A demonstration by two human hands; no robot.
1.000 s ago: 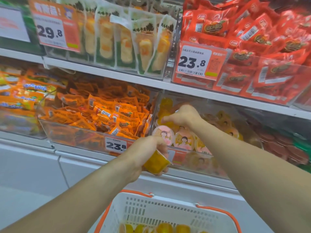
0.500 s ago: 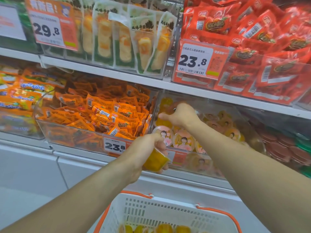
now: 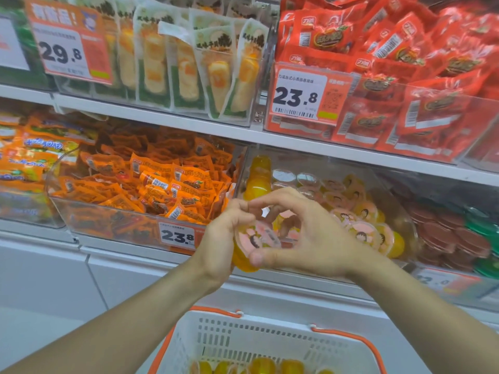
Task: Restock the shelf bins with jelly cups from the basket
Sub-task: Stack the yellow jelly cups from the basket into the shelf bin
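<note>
A yellow jelly cup (image 3: 258, 237) with a pink cartoon lid is held in front of the clear jelly bin (image 3: 405, 225). My left hand (image 3: 224, 244) grips it from the left. My right hand (image 3: 305, 236) curls round it from the right, thumb under the cup and fingertips meeting the left hand's above it. The bin holds several more jelly cups (image 3: 359, 230), lids up. The white basket (image 3: 243, 341) with orange handles sits below my arms, with several yellow cups (image 3: 264, 365) at its bottom.
Left of the jelly bin stands a clear bin of orange snack packs (image 3: 151, 190) with a 23.8 price tag (image 3: 176, 236). Dark red and green cups (image 3: 456, 238) fill the bin to the right. The upper shelf carries yellow-green packs (image 3: 189, 63) and red packs (image 3: 391, 76).
My right hand has come out of the jelly bin and down to the cup. My left hand has lifted the cup and turned its lid toward me. Both hands now hold it.
</note>
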